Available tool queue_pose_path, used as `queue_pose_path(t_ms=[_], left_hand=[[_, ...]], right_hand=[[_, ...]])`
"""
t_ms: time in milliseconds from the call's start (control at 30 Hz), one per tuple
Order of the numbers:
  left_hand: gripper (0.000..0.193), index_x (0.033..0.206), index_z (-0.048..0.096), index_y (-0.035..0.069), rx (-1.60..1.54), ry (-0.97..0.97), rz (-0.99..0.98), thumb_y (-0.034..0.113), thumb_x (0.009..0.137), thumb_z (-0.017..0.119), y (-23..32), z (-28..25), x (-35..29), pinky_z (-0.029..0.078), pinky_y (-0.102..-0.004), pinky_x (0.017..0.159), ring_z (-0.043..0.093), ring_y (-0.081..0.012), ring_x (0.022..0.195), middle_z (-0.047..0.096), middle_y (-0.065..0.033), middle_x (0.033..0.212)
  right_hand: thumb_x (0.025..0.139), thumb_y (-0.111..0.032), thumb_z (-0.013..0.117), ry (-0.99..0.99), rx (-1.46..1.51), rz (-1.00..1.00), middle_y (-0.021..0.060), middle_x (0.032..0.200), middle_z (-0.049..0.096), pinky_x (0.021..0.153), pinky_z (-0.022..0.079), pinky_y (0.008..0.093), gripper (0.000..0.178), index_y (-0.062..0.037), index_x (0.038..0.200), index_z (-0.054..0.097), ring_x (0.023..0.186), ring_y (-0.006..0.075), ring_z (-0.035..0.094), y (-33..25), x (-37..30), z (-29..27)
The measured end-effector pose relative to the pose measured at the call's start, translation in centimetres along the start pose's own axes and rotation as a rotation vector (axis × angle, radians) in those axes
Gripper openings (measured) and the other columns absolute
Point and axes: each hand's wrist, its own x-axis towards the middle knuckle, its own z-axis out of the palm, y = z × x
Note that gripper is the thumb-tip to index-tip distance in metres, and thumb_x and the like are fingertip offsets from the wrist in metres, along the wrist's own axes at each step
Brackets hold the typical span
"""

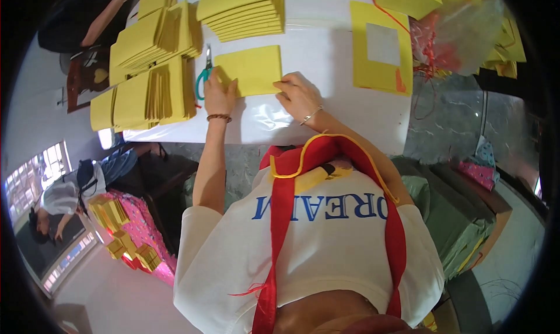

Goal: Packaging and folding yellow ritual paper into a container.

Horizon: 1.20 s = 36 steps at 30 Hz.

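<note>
Two hands are touching one loose yellow packet; left of the packet, one pair of scissors is lying; right of it, one pale-patched yellow sheet; on its near side, two bracelets are showing.

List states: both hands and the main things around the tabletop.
Yellow piece: lying flat
Left hand: on the piece's left end
Right hand: seemingly pinching its near right corner
Teal-handled scissors: blades apparently closed
Left yellow stacks: partly fanned
Far yellow stack: layered
Yellow sheet with pale rectangle: flat
Plastic bag: crumpled
</note>
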Motion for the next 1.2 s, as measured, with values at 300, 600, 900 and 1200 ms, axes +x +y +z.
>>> queue_pose_path(t_ms=[300, 600, 900, 1200], left_hand=[[0.044, 0.114, 0.051, 0.011, 0.192, -0.102, -0.035, 0.033, 0.077, 0.061, 1.5, 0.3, 1.0, 0.043, -0.0458, 0.071, 0.051, -0.0341, 0.09, 0.051, -0.0152, 0.101], [0.04, 0.108, 0.056, 0.009, 0.339, -0.075, 0.044, 0.035, 0.077, 0.06, 1.8, 0.2, 2.6, 0.041, -0.0454, 0.075, 0.048, -0.0319, 0.093, 0.05, -0.0125, 0.104], [0.043, 0.114, 0.052, 0.007, 0.093, -0.032, 0.069, 0.031, 0.079, 0.058, 0.5, 0.9, 3.1, 0.042, -0.0422, 0.078, 0.048, -0.0351, 0.092, 0.05, -0.0165, 0.106], [0.041, 0.118, 0.046, 0.005, 0.16, 0.006, 0.249, 0.027, 0.084, 0.052, -0.9, -0.9, 1.4, 0.042, -0.0427, 0.078, 0.049, -0.0348, 0.093, 0.051, -0.018, 0.109]], right_hand=[[0.065, -0.012, 0.067, 0.097, -0.27, -0.199, 0.0013, 0.106, 0.049, 0.073, 0.045, 0.0337, 0.022, -0.0131, 0.087, 0.063, 0.086, 0.0196, 0.053, 0.6, 1.0, -0.8], [0.066, -0.014, 0.067, 0.022, -0.246, -0.148, 0.0012, 0.111, 0.05, 0.079, 0.043, 0.0355, 0.019, -0.0156, 0.085, 0.065, 0.097, 0.0227, 0.05, 1.4, 3.1, -0.3], [0.067, -0.013, 0.066, 0.014, -0.238, -0.178, 0.0018, 0.111, 0.051, 0.079, 0.045, 0.0346, 0.017, -0.0147, 0.084, 0.065, 0.098, 0.022, 0.051, 2.1, 4.1, -0.8], [0.065, -0.01, 0.064, 0.09, -0.247, -0.273, 0.0035, 0.11, 0.051, 0.075, 0.045, 0.0344, 0.018, -0.0133, 0.083, 0.064, 0.093, 0.0233, 0.052, 2.0, 3.7, -0.9]])
